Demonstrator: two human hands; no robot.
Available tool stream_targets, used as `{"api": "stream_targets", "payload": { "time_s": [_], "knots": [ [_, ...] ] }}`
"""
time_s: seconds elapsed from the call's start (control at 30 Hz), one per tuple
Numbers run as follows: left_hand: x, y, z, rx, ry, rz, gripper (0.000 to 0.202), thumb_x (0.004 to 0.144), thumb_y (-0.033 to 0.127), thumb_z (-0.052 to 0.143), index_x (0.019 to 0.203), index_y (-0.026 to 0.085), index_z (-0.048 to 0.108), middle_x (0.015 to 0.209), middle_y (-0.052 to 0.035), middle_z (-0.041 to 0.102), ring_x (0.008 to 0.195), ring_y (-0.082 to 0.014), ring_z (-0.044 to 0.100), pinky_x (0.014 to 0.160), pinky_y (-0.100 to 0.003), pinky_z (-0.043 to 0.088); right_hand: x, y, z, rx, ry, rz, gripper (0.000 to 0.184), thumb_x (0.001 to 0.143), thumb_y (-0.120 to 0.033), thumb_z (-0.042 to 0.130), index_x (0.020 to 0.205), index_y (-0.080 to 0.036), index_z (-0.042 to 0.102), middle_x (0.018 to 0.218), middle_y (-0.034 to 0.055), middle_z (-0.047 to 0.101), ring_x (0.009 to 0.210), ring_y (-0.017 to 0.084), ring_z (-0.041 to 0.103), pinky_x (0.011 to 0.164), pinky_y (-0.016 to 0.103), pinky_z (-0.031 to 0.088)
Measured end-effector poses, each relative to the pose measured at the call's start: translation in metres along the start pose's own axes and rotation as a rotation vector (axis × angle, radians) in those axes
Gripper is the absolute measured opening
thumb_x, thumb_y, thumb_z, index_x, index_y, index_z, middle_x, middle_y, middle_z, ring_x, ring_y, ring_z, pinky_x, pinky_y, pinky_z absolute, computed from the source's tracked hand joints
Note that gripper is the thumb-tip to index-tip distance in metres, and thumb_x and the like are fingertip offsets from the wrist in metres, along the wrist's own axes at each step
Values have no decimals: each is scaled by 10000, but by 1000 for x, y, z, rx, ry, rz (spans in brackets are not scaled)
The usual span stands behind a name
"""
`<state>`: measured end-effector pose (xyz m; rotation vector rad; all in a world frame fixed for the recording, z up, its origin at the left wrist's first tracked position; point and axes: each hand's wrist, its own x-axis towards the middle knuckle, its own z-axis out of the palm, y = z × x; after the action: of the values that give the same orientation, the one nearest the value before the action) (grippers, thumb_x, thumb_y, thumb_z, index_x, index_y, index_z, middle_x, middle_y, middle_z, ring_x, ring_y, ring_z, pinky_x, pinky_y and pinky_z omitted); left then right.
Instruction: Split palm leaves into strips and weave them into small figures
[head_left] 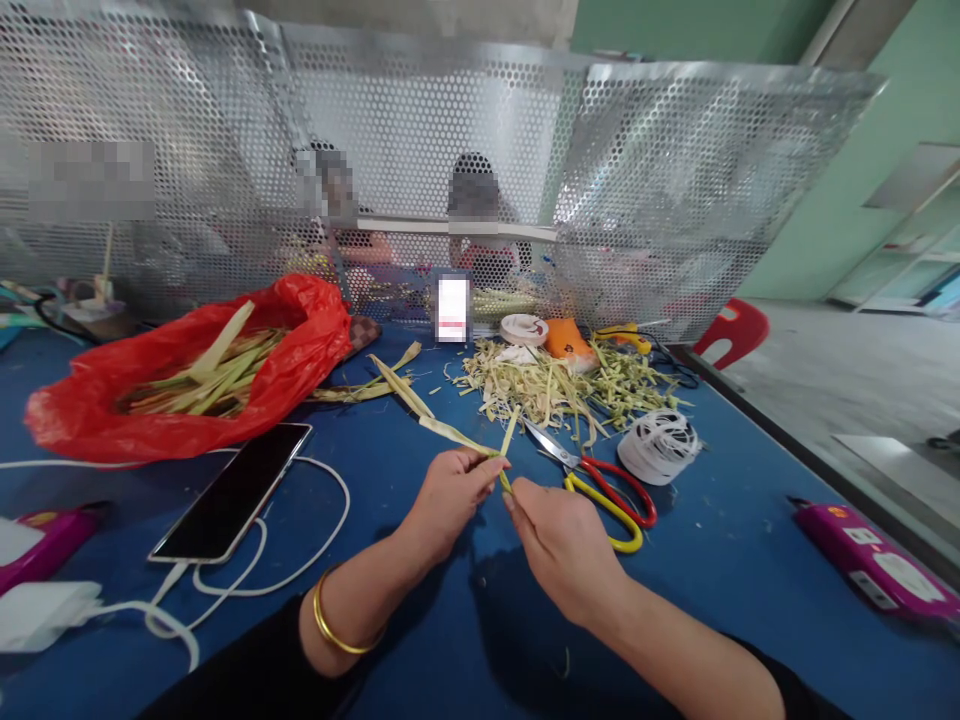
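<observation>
My left hand (457, 495) pinches a pale green-yellow dried leaf strip (448, 432) between thumb and fingers, near the middle of the blue table. The strip's long tail runs up and to the left across the table. Close beside it, my right hand (566, 545) is closed on the same strip's lower end, fingertips almost meeting the left hand's. A short piece of strip (511, 430) sticks up from the left fingertips. Just past the right hand lie scissors (600, 490) with one red and one yellow handle, blades pointing up-left.
A red plastic bag (97, 408) of leaf strips lies at the left, near a phone (232, 495) with white cables. Leaf scraps (540, 385) are heaped at the back, beside a white string roll (660, 447). A purple box (874, 560) sits right; a perforated metal screen (675, 170) stands behind.
</observation>
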<state>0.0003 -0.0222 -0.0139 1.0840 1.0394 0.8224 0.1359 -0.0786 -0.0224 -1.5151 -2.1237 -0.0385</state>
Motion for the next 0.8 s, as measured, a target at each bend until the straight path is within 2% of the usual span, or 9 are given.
{"api": "stream_targets", "payload": {
  "time_s": [0.17,0.23,0.33,0.43,0.53,0.67,0.73,0.8],
  "knots": [
    [1,11,-10,-71,-119,-27,428,726,506,610,865,107,680,571,48,452,409,-34,202,400,-211,111,6,5,0,-4,-21,22,298,947,-232,340,668,-203,442,531,-20,524,486,137,467,548,260,241],
    [0,15,-13,-95,-133,-57,453,737,533,588,873,111,685,612,31,486,410,-33,208,395,-210,101,8,7,-1,4,-47,35,272,937,-210,356,678,-203,438,574,-12,552,536,143,499,590,259,273],
    [-1,15,-13,-95,-129,-71,425,719,518,626,866,123,683,612,39,477,417,-31,229,396,-201,106,10,7,-1,36,-63,50,230,930,-241,397,711,-203,455,634,-4,585,577,151,519,609,262,293],
    [-3,11,-10,-41,-112,-50,365,677,472,693,781,124,668,542,59,427,423,-37,272,400,-188,160,10,6,-1,87,-36,50,231,933,-294,416,728,-203,471,634,-5,588,571,151,509,585,258,291],
    [-3,6,-6,9,-64,-19,326,671,441,699,730,124,653,492,64,405,423,-48,313,408,-186,219,9,6,0,135,-18,6,283,944,-233,370,676,-201,457,598,-11,557,563,136,490,610,252,299],
    [-1,2,-5,-37,-29,-54,318,657,406,697,788,118,659,472,79,372,405,-39,256,399,-187,144,6,6,2,190,-33,-77,288,916,-177,368,641,-190,454,591,-9,528,546,122,447,645,268,301],
    [1,3,-7,-74,-68,-79,316,650,391,706,791,113,654,467,85,349,407,-34,219,408,-194,104,7,7,2,288,-66,-24,286,914,-199,377,646,-184,476,604,-8,524,568,125,447,647,275,304],
    [2,5,-11,-97,-129,-92,309,650,382,716,794,115,652,476,86,346,409,-30,194,419,-204,84,10,10,0,513,-107,140,306,926,-274,382,663,-183,508,613,-13,518,594,127,462,628,267,320]
  ]
}}
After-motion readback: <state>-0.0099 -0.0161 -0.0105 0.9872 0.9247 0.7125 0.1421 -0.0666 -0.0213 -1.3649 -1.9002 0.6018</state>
